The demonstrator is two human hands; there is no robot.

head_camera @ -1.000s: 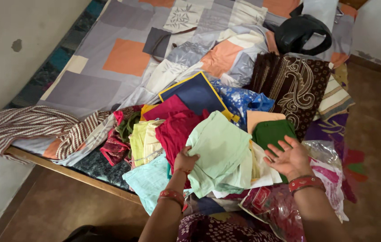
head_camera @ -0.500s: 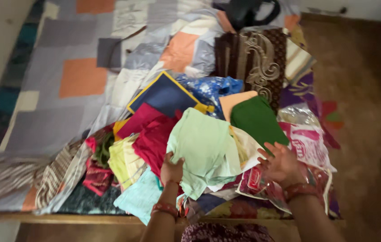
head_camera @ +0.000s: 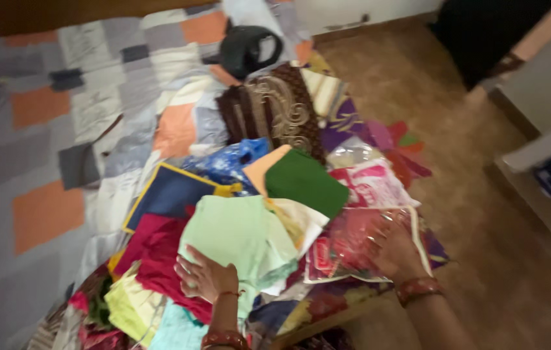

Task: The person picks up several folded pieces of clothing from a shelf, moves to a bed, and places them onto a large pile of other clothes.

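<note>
Head view, looking down at a bed (head_camera: 42, 129) heaped with folded cloth. Left hand (head_camera: 205, 277) flat on the pile, fingers spread wide, palm on a pale green cloth (head_camera: 236, 236) at the middle of the heap, beside a magenta cloth (head_camera: 155, 249). Right hand (head_camera: 395, 249) resting on a clear plastic bag (head_camera: 353, 243) with red fabric inside, at the pile's right edge near the bed's side; fingers blurred — cannot tell whether gripping or just laid on.

Risks, as a judgement: bag slick and overhanging — could slide to the floor (head_camera: 482, 194) if tugged; pressing on the green cloth could topple the loose stack under it.

Hard to make out: whole frame motion-blurred; bag's contents unclear; lower layers buried; forearms cut off at the bottom edge; dark object (head_camera: 249, 48) at the bed's far end unidentifiable.
</note>
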